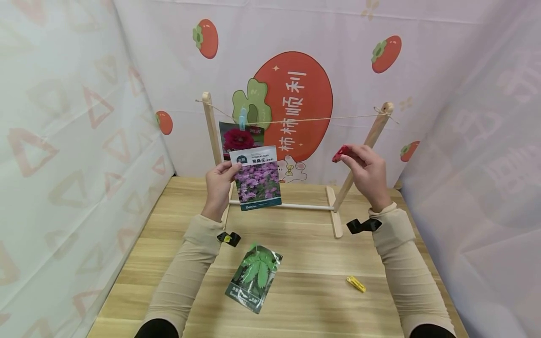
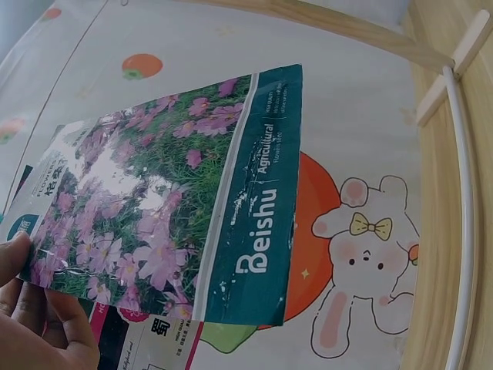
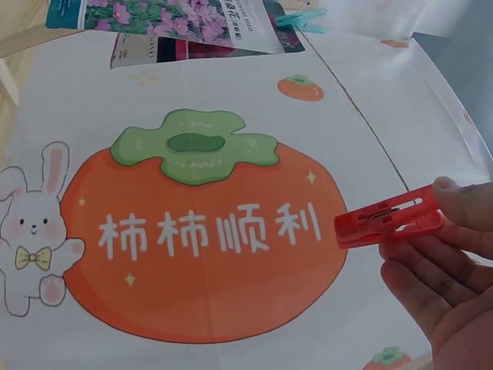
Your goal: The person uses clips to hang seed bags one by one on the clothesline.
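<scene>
My left hand (image 1: 221, 186) pinches the upper left edge of a seed packet with pink flowers (image 1: 258, 180), held up in front of the wooden stand. In the left wrist view its teal "Beishu" end (image 2: 258, 208) faces the camera. Between thumb and fingers of my right hand (image 1: 367, 171) is a red clothespin (image 3: 389, 218), near the stand's right post. Behind the held packet, a dark red flower packet (image 1: 238, 140) hangs from the string (image 1: 308, 120) by a light blue clothespin (image 1: 243, 119); its lower part is hidden.
On the table (image 1: 304, 291) lie a green-leaf seed packet (image 1: 255, 278) and, farther right, a yellow clothespin (image 1: 356, 284). The stand has a left post (image 1: 211, 126), a right post (image 1: 376, 129) and a white bottom rod (image 1: 306, 206). A printed cloth (image 1: 355, 23) backs it.
</scene>
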Motion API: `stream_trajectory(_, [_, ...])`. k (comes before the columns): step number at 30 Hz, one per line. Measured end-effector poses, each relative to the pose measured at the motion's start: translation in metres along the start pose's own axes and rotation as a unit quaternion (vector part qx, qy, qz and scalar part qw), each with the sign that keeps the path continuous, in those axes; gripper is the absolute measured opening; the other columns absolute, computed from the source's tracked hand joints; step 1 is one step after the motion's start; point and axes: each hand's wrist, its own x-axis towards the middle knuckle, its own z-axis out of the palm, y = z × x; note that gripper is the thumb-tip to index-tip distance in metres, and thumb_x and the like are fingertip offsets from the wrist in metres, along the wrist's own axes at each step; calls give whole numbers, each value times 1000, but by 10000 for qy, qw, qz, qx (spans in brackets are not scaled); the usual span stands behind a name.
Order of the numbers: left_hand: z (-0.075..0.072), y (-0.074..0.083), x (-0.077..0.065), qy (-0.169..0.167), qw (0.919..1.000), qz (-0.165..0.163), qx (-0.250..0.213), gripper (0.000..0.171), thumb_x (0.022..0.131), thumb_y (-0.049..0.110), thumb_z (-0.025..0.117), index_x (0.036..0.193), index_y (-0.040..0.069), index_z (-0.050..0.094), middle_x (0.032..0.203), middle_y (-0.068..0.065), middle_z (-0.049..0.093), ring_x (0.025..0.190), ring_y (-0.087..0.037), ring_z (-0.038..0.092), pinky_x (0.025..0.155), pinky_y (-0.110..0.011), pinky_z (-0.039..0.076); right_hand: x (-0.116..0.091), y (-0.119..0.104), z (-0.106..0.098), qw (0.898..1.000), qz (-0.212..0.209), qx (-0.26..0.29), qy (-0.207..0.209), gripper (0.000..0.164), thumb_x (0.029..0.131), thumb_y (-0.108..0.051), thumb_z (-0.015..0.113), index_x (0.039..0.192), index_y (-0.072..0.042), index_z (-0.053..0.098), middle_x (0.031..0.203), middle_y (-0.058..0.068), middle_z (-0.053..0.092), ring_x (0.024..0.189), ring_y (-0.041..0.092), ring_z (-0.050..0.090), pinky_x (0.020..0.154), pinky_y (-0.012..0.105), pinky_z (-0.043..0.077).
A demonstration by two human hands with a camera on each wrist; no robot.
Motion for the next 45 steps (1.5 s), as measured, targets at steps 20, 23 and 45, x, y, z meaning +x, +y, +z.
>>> stream_trajectory(20, [25,5,6,-468,9980,100,425,14,88,14,73,94,2,69,74,13,68,71,-2,61,68,-17,50,38,-14,13,9964,-643,-350,418,19,91,-5,66,105,7,71,97,22,70,82,-3,55,71,8,44])
stream_trajectory(23, [28,6,8,-441,9978,43,491,19,88,15,73,98,0,69,76,12,68,74,-3,62,69,-18,51,44,-16,17,9958,-696,-387,447,19,91,-8,67,103,6,72,97,21,71,83,-3,57,75,8,46])
stream_trajectory(45, [58,3,6,-538,9976,-43,445,19,87,14,74,100,-1,71,78,10,69,73,-4,62,64,-18,49,79,-33,60,9889,-1121,519,824,19,92,-8,65,99,9,72,92,23,71,82,1,64,82,17,54])
